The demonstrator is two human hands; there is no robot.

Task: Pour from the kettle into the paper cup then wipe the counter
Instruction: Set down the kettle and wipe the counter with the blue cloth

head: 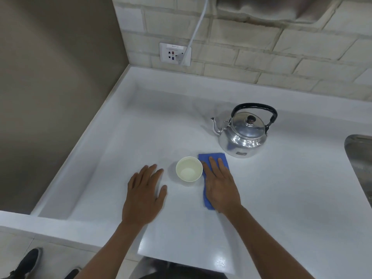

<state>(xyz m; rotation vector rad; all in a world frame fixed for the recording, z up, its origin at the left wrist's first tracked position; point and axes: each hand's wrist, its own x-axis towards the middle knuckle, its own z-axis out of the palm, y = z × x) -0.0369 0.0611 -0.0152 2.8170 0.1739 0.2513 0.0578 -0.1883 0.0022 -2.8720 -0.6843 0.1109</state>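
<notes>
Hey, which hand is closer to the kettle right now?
Right. The right hand lies flat on the blue cloth, just in front of the kettle. The left hand rests on the counter, beyond the paper cup.

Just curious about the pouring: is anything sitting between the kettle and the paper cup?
Partly. The blue cloth, with the right hand flat on it, lies between the kettle and the paper cup, touching the cup's right side.
</notes>
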